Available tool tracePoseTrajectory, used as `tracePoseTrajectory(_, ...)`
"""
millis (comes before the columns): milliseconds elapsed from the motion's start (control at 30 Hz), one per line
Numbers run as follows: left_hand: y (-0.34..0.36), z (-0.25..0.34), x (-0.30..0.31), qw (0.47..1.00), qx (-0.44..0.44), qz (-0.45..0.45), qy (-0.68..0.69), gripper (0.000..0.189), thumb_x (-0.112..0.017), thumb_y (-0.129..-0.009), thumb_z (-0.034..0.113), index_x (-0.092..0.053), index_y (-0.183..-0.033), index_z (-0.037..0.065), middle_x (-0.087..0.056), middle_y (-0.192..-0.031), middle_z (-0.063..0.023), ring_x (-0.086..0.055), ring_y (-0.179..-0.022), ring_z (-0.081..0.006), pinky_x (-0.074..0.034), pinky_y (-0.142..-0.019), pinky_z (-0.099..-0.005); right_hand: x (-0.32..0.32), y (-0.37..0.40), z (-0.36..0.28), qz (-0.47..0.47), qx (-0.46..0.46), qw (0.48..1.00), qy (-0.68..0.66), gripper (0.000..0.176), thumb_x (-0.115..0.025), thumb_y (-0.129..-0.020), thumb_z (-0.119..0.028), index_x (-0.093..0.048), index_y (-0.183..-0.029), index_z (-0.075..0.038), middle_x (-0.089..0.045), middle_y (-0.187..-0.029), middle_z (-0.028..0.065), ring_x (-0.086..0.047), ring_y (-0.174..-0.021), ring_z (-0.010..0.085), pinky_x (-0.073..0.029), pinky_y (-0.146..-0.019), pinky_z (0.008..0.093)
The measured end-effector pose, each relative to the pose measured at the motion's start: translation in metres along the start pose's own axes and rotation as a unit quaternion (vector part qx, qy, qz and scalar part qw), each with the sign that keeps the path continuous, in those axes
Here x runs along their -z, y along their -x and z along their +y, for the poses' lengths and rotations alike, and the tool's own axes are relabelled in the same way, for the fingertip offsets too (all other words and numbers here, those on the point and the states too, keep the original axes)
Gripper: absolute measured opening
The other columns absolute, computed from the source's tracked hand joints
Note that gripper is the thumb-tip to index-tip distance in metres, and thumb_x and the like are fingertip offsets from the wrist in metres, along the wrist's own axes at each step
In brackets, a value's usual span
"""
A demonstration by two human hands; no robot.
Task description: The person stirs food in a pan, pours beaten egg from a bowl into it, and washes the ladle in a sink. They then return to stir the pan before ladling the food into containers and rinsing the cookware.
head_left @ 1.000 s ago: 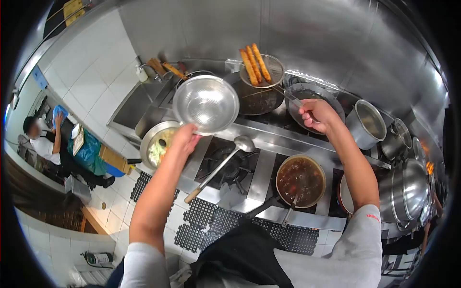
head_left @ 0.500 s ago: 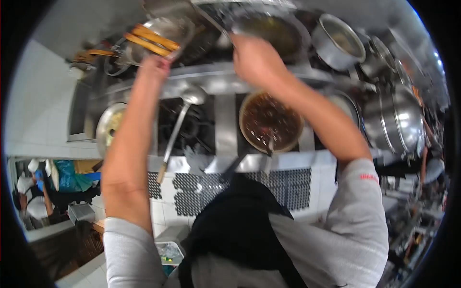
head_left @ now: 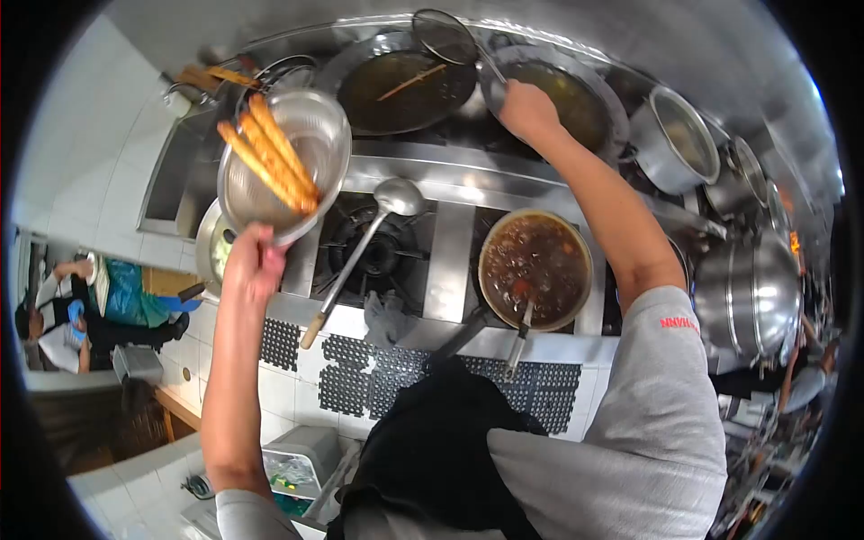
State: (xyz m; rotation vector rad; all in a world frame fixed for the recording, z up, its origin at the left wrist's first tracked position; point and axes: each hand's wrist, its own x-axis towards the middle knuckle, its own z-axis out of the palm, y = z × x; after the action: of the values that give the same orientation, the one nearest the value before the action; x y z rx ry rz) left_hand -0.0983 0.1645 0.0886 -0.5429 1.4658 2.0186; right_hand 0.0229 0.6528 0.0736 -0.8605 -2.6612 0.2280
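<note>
My left hand (head_left: 255,265) grips the near rim of a metal colander (head_left: 326,135), held tilted over the left of the stove. Several golden fried sticks (head_left: 270,157) lie in it, their far ends over its left side. Up at the back, my right hand (head_left: 529,110) is closed around the handle of a round wire-mesh skimmer (head_left: 445,36). The skimmer's mesh is raised between two woks. In the left wok (head_left: 346,112) a long thin stick (head_left: 411,82) floats in dark oil. The right wok (head_left: 598,99) holds yellowish liquid, partly hidden by my right hand.
A pot of brown stew (head_left: 531,270) with a spoon in it stands on the front burner. A ladle (head_left: 396,198) lies across the burner (head_left: 373,252) to its left. Metal pots (head_left: 675,139) line the right side. Another person (head_left: 63,315) is at far left.
The colander has come nearer and left with the fried sticks in it. My right hand has moved right with the skimmer, and the left wok now shows.
</note>
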Motion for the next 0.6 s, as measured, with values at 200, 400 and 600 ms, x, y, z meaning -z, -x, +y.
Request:
tracePoseTrajectory(200, 0.109, -0.043, 0.201, 0.996, 0.008, 0.083, 0.039, 0.016, -0.065, -0.085, 0.006, -0.056, -0.098, 0.011, -0.054, -0.072, 0.0023, -0.046, -0.048, -0.0094, -0.040, -0.039, -0.0210, -0.037, -0.038, 0.018, -0.069, 0.031, 0.997, -0.001, 0.022, -0.062, -0.088, -0.020, -0.073, -0.092, -0.002, -0.072, -0.098, 0.0283, -0.071, -0.097, 0.0427, -0.056, -0.087, 0.0515)
tracePoseTrajectory(400, 0.243, -0.132, 0.320, 0.966, -0.036, 0.229, 0.112, 0.021, -0.060, -0.081, 0.003, -0.061, -0.101, 0.011, -0.062, -0.085, 0.0046, -0.054, -0.061, -0.0071, -0.040, -0.041, -0.0184, -0.018, -0.037, -0.009, -0.323, -0.218, 0.839, -0.380, 0.026, -0.061, -0.095, -0.010, -0.058, -0.069, -0.007, -0.057, -0.061, 0.0060, -0.054, -0.050, 0.0159, -0.039, -0.043, 0.0314)
tracePoseTrajectory(600, 0.343, -0.255, 0.385, 0.914, -0.088, 0.344, 0.193, 0.028, -0.065, -0.090, 0.007, -0.068, -0.117, 0.002, -0.074, -0.101, -0.0045, -0.071, -0.093, -0.0176, -0.054, -0.074, -0.0268, -0.093, -0.048, 0.014, -0.455, -0.089, 0.683, -0.564, 0.015, -0.058, -0.103, -0.012, -0.062, -0.089, -0.011, -0.061, -0.071, 0.0021, -0.056, -0.056, 0.0122, -0.044, -0.046, 0.0270)
